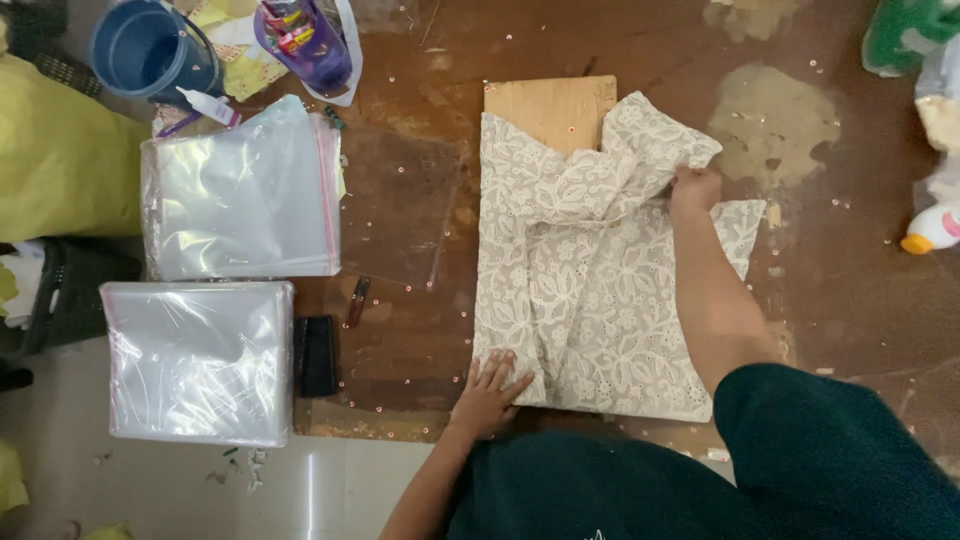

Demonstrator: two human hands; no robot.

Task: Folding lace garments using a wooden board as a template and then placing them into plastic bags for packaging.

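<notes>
The white lace garment [590, 290] lies flat on the brown worktop [840, 290], long axis running from the person toward the far edge, its upper end over a wooden board [550, 105]. The right hand [695, 188] has its grip clamped on a folded-over sleeve section at the upper right. The left hand [490, 385] presses flat, fingers spread, on the near-left corner. Two stacks of clear plastic bags [240, 200] lie well to the left; a black phone [318, 355] sits between.
</notes>
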